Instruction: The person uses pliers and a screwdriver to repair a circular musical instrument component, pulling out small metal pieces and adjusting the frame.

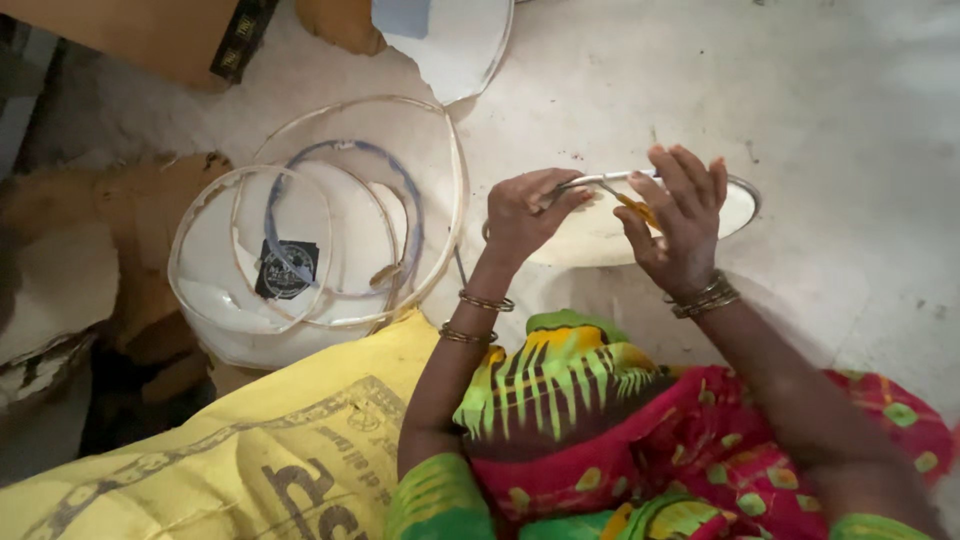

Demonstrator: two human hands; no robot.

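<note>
Between the fingertips of both hands lay a round white disc with a thin metal rim, resting on the pale floor just ahead of the person's knees. The left hand was pinched shut on the near-left stretch of that rim, thumb and forefinger pressed together on the metal band. The right hand curled over the middle of the disc, fingers bent down past the far edge, and closed on a small yellow-orange piece held against the rim; what that piece was could not be told. Bangles sat on both wrists.

Left of the left hand's fingers, well apart, a stack of clear round covers lay nested, one ringed in blue, with a dark label on the lowest. Nearer the body than those, a yellow printed sack spread across the lap side. Beyond the fingers, at the top, a white curved sheet and brown cardboard rested.

By my judgement the grip was the weak point: the band looked only partly seated, and it could spring off the edge if the left pinch loosened. The right fingers also sat close to a thin metal edge, so a slip along it might nick a fingertip. The disc lay flat on grit, and a hard press could scuff its face
</note>
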